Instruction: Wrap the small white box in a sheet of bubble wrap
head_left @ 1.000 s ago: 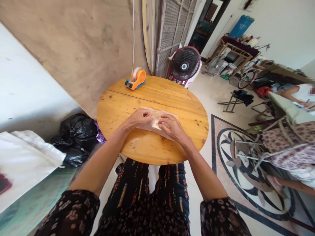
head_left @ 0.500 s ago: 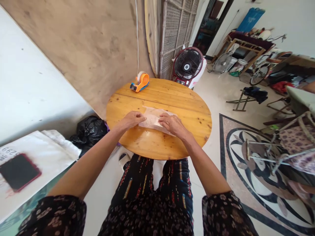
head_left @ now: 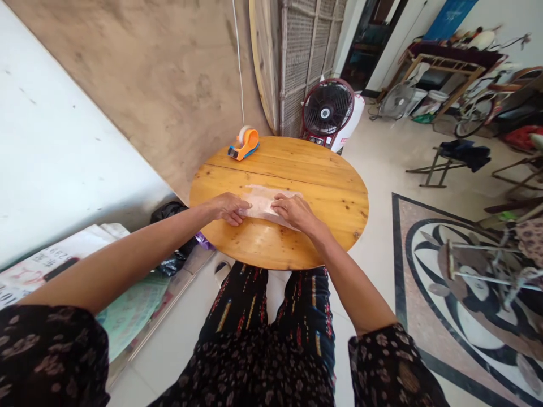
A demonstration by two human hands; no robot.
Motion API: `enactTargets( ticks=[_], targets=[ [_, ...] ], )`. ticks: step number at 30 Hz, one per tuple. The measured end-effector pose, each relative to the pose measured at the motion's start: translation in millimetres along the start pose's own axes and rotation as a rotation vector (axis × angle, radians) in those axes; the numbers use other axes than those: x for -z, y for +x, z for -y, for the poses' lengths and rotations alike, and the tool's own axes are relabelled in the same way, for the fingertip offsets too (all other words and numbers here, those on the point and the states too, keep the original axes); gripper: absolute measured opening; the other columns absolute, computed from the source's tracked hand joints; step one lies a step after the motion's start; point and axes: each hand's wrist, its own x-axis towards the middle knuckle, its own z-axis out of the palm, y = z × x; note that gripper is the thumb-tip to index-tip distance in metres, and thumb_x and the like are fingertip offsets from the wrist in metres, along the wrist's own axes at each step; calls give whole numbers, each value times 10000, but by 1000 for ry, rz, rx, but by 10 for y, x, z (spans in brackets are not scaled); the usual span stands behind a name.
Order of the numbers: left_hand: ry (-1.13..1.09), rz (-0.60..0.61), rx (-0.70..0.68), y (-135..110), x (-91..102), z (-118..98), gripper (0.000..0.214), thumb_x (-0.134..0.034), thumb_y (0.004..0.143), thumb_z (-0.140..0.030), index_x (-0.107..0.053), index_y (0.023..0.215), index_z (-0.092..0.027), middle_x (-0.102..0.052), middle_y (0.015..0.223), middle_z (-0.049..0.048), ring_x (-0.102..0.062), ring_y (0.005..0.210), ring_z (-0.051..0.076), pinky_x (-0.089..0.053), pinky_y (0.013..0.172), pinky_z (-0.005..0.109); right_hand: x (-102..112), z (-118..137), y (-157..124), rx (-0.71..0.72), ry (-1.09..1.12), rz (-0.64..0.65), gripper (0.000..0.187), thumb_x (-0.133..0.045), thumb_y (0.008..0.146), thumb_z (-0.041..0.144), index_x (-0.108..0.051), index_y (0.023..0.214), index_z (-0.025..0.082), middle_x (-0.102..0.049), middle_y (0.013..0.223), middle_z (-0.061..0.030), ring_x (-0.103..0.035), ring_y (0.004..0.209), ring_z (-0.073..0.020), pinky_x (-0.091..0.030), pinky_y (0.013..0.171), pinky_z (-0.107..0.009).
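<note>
Rests the left hand (head_left: pixel 229 208) at the left end of a thin whitish sheet (head_left: pixel 260 200), half open, with the fingers loosely spread and with the thumb directed to the right. Cannot tell from here whether pinches the edge or only touches it. Bends more the fingers of the right hand (head_left: pixel 296 210), with the tips down on the sheet, to the right of its middle; cannot tell either whether grips something there or only presses. Has the sheet between both hands, nearly flat on the middle of the round wooden table (head_left: pixel 263 244), longer from left to right than from near to far. Shows, on the far left part of the table, an orange tape dispenser (head_left: pixel 249 144) with blue underside, well apart from both hands. Has a fan (head_left: pixel 325 112) with dark red rim just beyond the far right of the table, and a black plastic bag (head_left: pixel 180 255) at the left, partly hidden behind the left forearm (head_left: pixel 165 232). Shows at far right, well apart, a folding stool (head_left: pixel 433 169) with dark cloth (head_left: pixel 466 154) on it.
</note>
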Motion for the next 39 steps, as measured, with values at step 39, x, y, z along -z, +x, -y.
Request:
enactTargets(
  ticks=[39],
  targets=[
    [-88,-202,-344,32,-591,-212,198,-625,773,-154,-500,620,-169,-485,491,-58,-461,421,74,-357,448,201,-34,-38,51,32,-3,-26,233,-544,940,208,-764,1015,218,-587,1402,-87,-542,1294,-266,-455,1070,-425]
  ],
)
